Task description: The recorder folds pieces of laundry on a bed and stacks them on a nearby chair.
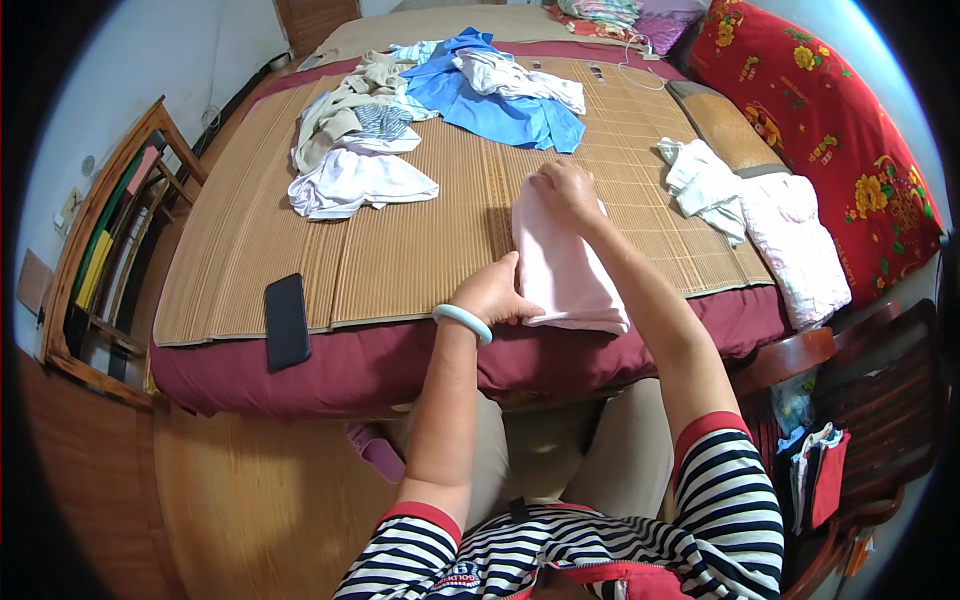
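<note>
A pale pink garment (565, 275), folded into a long narrow shape, lies near the bed's front edge. My right hand (566, 192) is closed on its far end, fingers curled down into the fabric. At the near left corner is my left hand (492, 290), with a pale blue bangle on the wrist. Its thumb lies at the garment's lower edge and a finger points along the left side. The other left fingers are partly hidden, and they seem to hold the corner.
Beyond, a loose heap of clothes holds a blue garment (450, 90) and a white one (360, 185). A black phone (288, 322) lies left on the bamboo mat (400, 260). White cloth (703, 185) and folded pink cloth (795, 245) lie right, before a wooden chair (870, 370).
</note>
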Motion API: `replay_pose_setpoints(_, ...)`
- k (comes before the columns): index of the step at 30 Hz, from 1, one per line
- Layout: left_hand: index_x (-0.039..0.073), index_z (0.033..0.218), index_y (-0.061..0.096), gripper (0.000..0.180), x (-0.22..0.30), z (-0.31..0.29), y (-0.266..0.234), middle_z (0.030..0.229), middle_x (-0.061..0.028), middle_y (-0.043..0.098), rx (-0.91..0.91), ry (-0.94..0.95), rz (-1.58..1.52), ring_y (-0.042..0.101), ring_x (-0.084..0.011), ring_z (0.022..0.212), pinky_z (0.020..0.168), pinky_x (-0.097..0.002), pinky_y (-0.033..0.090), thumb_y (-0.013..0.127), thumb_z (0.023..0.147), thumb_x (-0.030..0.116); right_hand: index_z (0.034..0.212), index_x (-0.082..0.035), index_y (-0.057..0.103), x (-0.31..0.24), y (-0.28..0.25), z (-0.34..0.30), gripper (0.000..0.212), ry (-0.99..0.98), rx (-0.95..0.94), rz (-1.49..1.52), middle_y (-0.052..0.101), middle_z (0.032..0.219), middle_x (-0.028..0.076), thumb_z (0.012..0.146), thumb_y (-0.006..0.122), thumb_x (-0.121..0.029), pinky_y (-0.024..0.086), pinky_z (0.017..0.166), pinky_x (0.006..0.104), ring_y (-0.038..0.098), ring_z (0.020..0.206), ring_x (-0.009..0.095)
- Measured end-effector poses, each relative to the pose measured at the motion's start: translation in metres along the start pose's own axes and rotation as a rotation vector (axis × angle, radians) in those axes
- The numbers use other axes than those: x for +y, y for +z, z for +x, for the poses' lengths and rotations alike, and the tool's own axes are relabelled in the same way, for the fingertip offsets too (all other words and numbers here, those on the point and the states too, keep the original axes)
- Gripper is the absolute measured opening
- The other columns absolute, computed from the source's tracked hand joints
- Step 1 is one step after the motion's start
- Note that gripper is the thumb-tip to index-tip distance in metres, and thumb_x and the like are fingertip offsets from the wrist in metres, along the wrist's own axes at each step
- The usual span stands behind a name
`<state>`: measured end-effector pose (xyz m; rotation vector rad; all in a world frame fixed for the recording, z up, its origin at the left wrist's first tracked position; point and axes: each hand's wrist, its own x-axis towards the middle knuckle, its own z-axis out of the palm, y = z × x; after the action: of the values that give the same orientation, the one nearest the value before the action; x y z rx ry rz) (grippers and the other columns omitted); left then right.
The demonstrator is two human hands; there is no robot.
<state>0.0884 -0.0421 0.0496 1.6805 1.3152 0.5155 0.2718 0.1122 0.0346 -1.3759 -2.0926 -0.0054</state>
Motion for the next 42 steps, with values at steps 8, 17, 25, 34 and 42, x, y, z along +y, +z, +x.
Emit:
replay_pose_setpoints(8,-0.001,0.081,0.068,0.039,0.005,0.005,0.009,0.065,-0.0116,0.068,-0.052,-0.028,0.166,0.064,-0.0207,0.056,0.055,-0.0337,0.052,0.082,0.066,0.031,0.088,-0.005,0.065,-0.001,0.044,-0.003,0.028,-0.097,-0.004,-0.07,0.068,0.089,0.018,0.092,0.06,-0.032,0.05,0.081,0.0483,0.065,0.085,0.038)
replay_pose_setpoints(17,0.0,0.088,0.064,0.039,-0.008,0.013,0.015,0.071,-0.012,0.068,-0.005,-0.083,0.183,0.065,-0.0198,0.06,0.058,-0.0344,0.052,0.078,0.074,0.034,0.088,-0.004,0.066,0.017,0.049,-0.004,0.037,0.065,-0.067,-0.122,0.069,0.089,0.021,0.093,0.055,-0.038,0.051,0.081,0.0504,0.067,0.087,0.04)
replay_pose_setpoints(25,0.001,0.08,0.059,0.023,-0.025,0.039,0.017,0.061,-0.0143,0.062,0.265,-0.062,0.287,0.064,-0.0247,0.057,0.058,-0.0408,0.05,0.066,0.082,0.024,0.108,-0.002,0.07,0.072,-0.002,-0.029,0.051,0.619,-0.2,-0.178,0.069,0.107,0.025,0.096,0.048,-0.046,0.049,0.093,0.0479,0.065,0.106,0.04)
replay_pose_setpoints(34,-0.004,0.098,0.067,0.043,0.002,0.034,0.016,0.091,-0.0259,0.069,0.283,-0.164,0.342,0.068,-0.0413,0.089,0.079,-0.0459,0.053,0.065,0.083,0.036,0.11,0.005,0.068,0.099,-0.066,-0.083,0.071,0.623,-0.342,0.053,0.07,0.1,0.027,0.089,0.054,-0.061,0.052,0.086,0.0437,0.069,0.096,0.038)
replay_pose_setpoints(42,0.005,0.094,0.065,0.026,-0.02,0.054,0.014,0.092,-0.0176,0.071,0.518,-0.097,0.12,0.068,-0.0352,0.088,0.077,-0.0439,0.053,0.071,0.085,0.028,0.11,0.007,0.067,0.11,-0.064,-0.102,0.07,0.662,-0.309,0.1,0.07,0.099,0.026,0.088,0.059,-0.059,0.053,0.08,0.041,0.071,0.091,0.034)
